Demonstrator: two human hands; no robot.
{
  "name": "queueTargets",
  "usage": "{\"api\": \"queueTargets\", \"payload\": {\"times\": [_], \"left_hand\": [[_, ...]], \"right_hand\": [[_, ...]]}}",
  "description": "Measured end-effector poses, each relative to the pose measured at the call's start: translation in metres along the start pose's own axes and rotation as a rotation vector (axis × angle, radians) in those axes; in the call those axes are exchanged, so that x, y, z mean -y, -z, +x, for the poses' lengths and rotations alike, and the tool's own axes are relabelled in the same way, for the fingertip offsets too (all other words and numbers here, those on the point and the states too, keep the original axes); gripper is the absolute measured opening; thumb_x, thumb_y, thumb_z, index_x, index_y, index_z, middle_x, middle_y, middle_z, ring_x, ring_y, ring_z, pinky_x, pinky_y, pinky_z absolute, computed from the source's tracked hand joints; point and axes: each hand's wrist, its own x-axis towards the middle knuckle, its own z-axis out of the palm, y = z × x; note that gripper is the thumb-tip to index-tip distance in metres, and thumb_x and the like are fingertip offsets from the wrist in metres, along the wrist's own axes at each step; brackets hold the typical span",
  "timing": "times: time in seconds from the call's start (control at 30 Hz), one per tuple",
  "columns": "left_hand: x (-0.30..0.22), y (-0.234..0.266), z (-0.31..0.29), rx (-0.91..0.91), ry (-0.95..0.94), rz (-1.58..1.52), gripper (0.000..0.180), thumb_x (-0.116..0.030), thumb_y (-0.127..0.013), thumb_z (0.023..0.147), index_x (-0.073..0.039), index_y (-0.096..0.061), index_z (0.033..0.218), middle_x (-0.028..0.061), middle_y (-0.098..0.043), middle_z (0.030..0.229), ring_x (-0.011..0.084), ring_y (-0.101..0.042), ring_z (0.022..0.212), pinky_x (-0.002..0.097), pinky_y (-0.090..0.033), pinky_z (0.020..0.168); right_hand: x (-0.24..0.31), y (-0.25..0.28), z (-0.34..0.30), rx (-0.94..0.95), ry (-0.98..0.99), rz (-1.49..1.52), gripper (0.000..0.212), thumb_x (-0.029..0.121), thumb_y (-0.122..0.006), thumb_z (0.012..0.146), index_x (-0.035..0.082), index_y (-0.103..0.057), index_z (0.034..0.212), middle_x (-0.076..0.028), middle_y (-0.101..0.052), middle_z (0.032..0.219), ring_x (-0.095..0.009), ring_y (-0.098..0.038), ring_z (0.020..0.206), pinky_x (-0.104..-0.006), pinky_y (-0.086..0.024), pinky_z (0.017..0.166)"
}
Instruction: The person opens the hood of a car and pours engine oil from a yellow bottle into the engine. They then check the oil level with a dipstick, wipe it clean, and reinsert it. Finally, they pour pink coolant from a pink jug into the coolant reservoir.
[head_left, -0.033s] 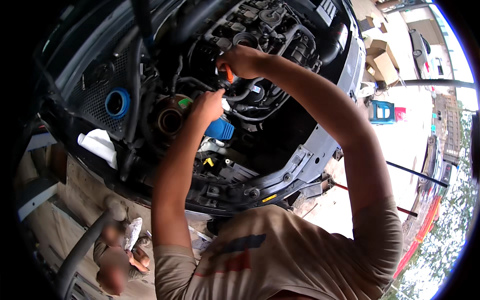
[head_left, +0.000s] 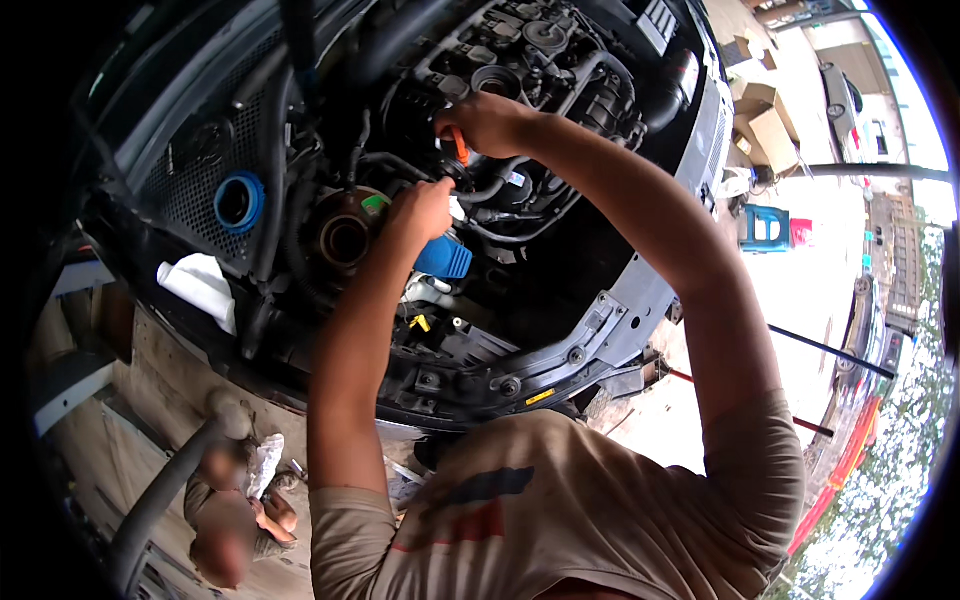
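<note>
My right hand [head_left: 487, 122] reaches over the engine [head_left: 545, 40] with its fingers closed on an orange handle [head_left: 461, 147], whose lower end is hidden among the hoses. Just below it, my left hand [head_left: 424, 210] is closed near a black hose [head_left: 485, 192]; what its fingers grip is hidden. Under the left hand a blue plastic part [head_left: 443, 258] sticks out. Beside the left wrist sits a round brownish housing [head_left: 347, 240] with a dark opening and a green label.
A blue ring-shaped part [head_left: 239, 203] lies on the perforated panel at left, near a white cloth [head_left: 198, 288]. The front crossmember [head_left: 560, 365] borders the bay. A person [head_left: 238, 505] sits low at left. Cardboard boxes [head_left: 768, 125] and a blue stool [head_left: 765, 229] stand at right.
</note>
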Motion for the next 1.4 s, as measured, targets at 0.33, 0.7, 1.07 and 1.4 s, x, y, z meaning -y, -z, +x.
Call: {"api": "queueTargets", "payload": {"times": [0.33, 0.7, 1.07, 1.4], "left_hand": [[0.0, -0.006, -0.003, -0.079, -0.091, -0.102, 0.029, -0.01, -0.061, 0.075, -0.009, -0.066, 0.103, 0.017, -0.068, 0.097, 0.0356, -0.065, 0.092, 0.044, -0.052, 0.081], [-0.013, 0.019, -0.018, -0.008, -0.117, -0.078, 0.03, -0.013, -0.065, 0.075, -0.006, -0.068, 0.104, 0.0211, -0.067, 0.096, 0.0377, -0.064, 0.092, 0.0446, -0.053, 0.082], [-0.015, 0.01, -0.016, -0.1, -0.133, 0.016, 0.027, -0.014, -0.061, 0.08, -0.008, -0.065, 0.106, 0.0194, -0.068, 0.093, 0.0376, -0.066, 0.088, 0.046, -0.053, 0.076], [-0.06, 0.015, -0.109, -0.526, -0.247, -0.669, 0.037, -0.004, -0.06, 0.081, -0.005, -0.062, 0.118, 0.0127, -0.068, 0.099, 0.0254, -0.066, 0.092, 0.0346, -0.052, 0.076]], "right_hand": [[-0.004, -0.021, -0.014, 0.076, 0.007, -0.066, 0.028, 0.004, -0.058, 0.078, 0.014, -0.063, 0.104, -0.007, -0.066, 0.098, -0.027, -0.064, 0.091, -0.0372, -0.053, 0.077], [0.002, -0.064, -0.033, 0.265, -0.14, -0.129, 0.03, 0.012, -0.054, 0.083, 0.018, -0.063, 0.111, -0.005, -0.065, 0.102, -0.028, -0.064, 0.096, -0.0369, -0.054, 0.078], [-0.012, -0.046, -0.024, 0.167, -0.026, -0.132, 0.029, 0.013, -0.054, 0.083, 0.015, -0.063, 0.11, -0.006, -0.066, 0.108, -0.025, -0.063, 0.101, -0.0358, -0.053, 0.084], [0.145, 0.283, -0.027, -0.263, 0.033, -0.207, 0.013, 0.012, -0.06, 0.091, 0.0, -0.064, 0.092, -0.013, -0.063, 0.071, -0.018, -0.06, 0.065, -0.0305, -0.048, 0.061]]}}
